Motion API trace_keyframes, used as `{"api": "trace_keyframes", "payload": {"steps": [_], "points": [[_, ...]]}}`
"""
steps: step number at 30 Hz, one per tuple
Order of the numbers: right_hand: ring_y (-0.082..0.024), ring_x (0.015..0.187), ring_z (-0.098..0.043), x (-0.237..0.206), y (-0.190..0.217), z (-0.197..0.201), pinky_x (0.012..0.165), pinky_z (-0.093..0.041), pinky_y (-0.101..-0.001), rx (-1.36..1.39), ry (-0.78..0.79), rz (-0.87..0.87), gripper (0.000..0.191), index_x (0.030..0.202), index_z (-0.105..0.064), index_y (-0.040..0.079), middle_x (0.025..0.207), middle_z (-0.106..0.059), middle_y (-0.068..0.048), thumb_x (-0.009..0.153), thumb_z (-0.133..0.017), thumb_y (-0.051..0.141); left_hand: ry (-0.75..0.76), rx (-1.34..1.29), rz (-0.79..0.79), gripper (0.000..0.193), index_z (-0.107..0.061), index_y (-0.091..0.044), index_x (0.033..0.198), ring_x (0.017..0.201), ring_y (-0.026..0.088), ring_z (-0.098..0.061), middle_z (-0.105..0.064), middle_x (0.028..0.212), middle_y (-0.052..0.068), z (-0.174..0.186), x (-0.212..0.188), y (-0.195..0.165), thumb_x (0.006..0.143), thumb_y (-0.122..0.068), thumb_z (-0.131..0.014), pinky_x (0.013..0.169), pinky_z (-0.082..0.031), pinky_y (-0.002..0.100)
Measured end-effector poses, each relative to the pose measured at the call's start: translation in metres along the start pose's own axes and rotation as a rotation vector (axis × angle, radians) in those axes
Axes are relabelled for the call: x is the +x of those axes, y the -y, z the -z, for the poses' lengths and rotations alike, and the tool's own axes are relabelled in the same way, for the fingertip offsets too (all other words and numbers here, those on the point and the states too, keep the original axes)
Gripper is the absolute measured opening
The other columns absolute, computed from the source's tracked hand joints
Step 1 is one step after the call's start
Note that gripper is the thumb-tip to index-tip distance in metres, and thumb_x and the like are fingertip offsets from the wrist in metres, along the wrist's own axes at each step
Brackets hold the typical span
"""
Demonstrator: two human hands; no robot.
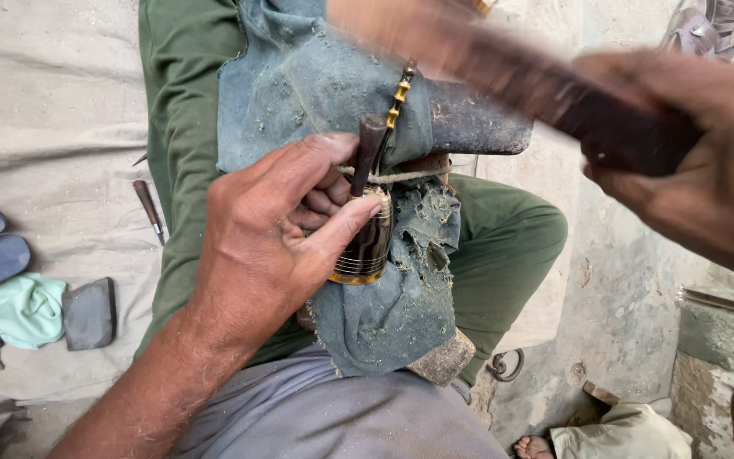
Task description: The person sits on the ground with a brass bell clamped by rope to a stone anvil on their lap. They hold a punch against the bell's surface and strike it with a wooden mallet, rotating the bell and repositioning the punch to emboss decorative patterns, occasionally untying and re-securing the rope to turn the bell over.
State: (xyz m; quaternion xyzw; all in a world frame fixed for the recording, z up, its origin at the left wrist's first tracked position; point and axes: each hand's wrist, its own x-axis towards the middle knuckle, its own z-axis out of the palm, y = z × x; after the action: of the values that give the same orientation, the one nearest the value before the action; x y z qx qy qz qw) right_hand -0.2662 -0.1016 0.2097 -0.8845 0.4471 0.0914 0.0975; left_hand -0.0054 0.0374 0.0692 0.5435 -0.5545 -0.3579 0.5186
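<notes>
The left hand (273, 225) was clamped on a dark banded ferrule (365, 246) and a punch (368, 153), held against the blue cloth (316, 85) over the lap. The right hand (698, 161) gripped a blurred mallet (545, 89), raised above.

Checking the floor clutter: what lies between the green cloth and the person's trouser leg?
In the head view, a dark grey flat pouch lies between the green cloth and the trouser leg, touching the cloth's edge.
</notes>
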Motion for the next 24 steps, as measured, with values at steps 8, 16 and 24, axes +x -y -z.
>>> {"api": "trace_keyframes", "payload": {"steps": [8, 16, 24], "points": [[-0.024, 0.087, -0.073, -0.031, -0.031, 0.005, 0.079, -0.063, -0.041, -0.011, -0.008, 0.046, 0.059, 0.134, -0.06, 0.01, 0.099, -0.072, -0.013, 0.08, -0.083, 0.013, -0.07, -0.073, -0.06, 0.031, -0.065, 0.001, 0.12, 0.086, 0.008, -0.071, -0.07, 0.098, 0.005, -0.003, -0.003, -0.002, 0.094, -0.006, -0.082, 0.07, -0.064, 0.018], [-0.02, 0.084, -0.067, -0.031, -0.038, 0.008, 0.083, -0.064, -0.0325, 0.57, -0.166, -0.221, 0.037, 0.116, -0.053, 0.003, 0.094, -0.059, -0.008, 0.104, -0.08, 0.024, -0.228, -0.322, 0.136, 0.027, -0.053, 0.003, 0.107, 0.09, 0.004, -0.07, -0.07, 0.098, 0.007, -0.021, -0.016, 0.006, 0.097, -0.001, -0.078, 0.075, -0.065, 0.018], [-0.026, 0.112, -0.069, 0.004, 0.039, 0.012, 0.097, -0.057, -0.0321, 0.151, -0.166, 0.29, 0.036, 0.135, -0.055, -0.009, 0.119, -0.067, -0.019, 0.1, -0.064, -0.006, -0.297, -0.229, 0.146, 0.033, -0.05, 0.001, 0.102, 0.08, 0.003, -0.064, -0.068, 0.088, 0.007, -0.028, -0.02, 0.011, 0.096, -0.003, -0.082, 0.066, -0.058, 0.017]]}}
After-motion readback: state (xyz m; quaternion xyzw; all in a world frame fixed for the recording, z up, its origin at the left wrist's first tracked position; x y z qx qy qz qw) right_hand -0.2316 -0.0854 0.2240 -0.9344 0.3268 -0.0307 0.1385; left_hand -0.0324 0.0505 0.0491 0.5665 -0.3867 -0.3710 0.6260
